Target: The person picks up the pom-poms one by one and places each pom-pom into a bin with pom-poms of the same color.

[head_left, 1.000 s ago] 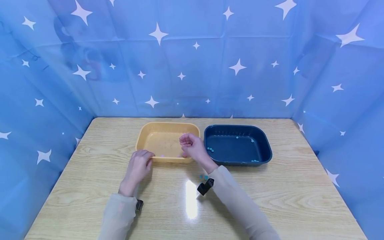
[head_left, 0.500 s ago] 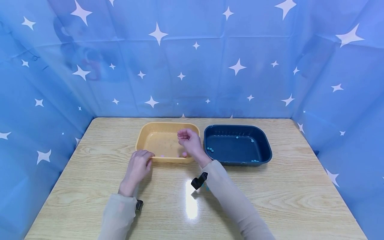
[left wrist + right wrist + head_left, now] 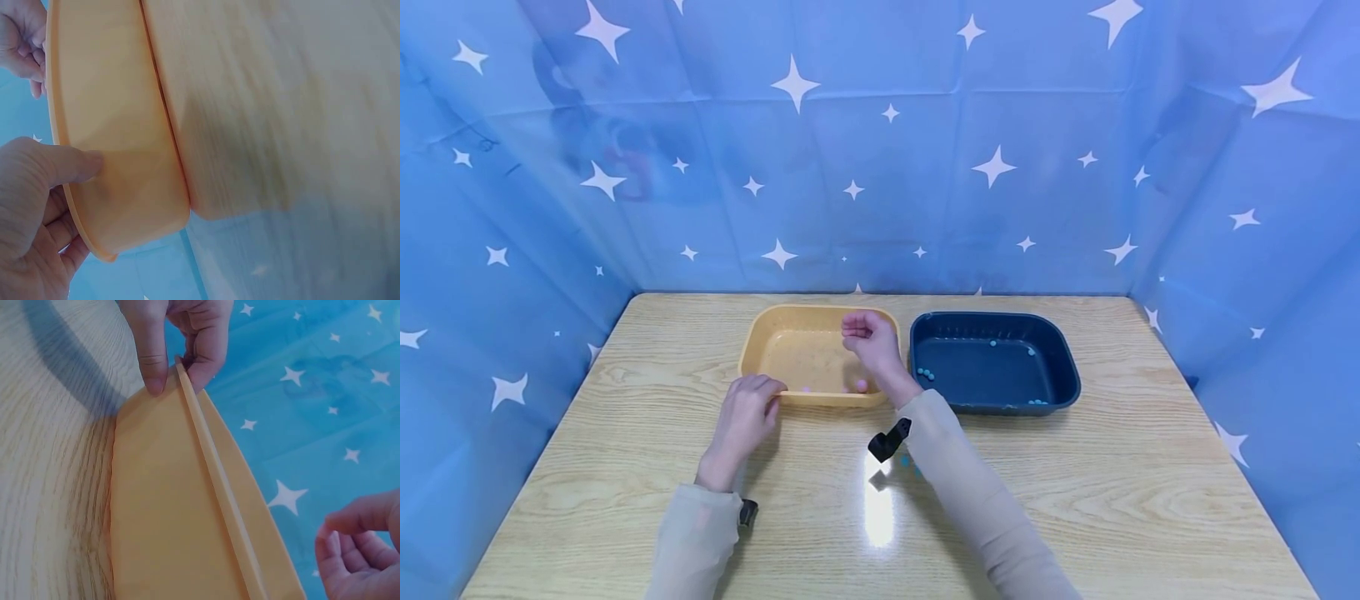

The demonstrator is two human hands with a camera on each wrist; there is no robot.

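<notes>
My left hand (image 3: 749, 417) grips the near left rim of a yellow plastic tub (image 3: 805, 313). In the left wrist view its thumb (image 3: 78, 164) presses the outer wall, with the fingers on the other side of the rim. Over the tub's right part hovers my right hand (image 3: 876, 346), apart from the rim. The right wrist view shows this hand with curled fingers (image 3: 347, 550), thumb and forefinger close together; no held object can be made out. A small pink ball (image 3: 861, 386) lies in the tub's near right corner, and a smaller pink bead (image 3: 806, 389) near its front wall.
A dark blue tub (image 3: 985, 371) stands to the right of the yellow one, with several small blue beads (image 3: 927, 374) in it. Blue beads (image 3: 905, 461) lie on the wooden table (image 3: 1150, 467) under the right sleeve (image 3: 970, 492). A starry blue curtain (image 3: 880, 225) surrounds the table.
My right hand has shifted up and slightly left over the yellow tub, uncovering the pink ball in the corner. The left hand keeps its place on the rim.
</notes>
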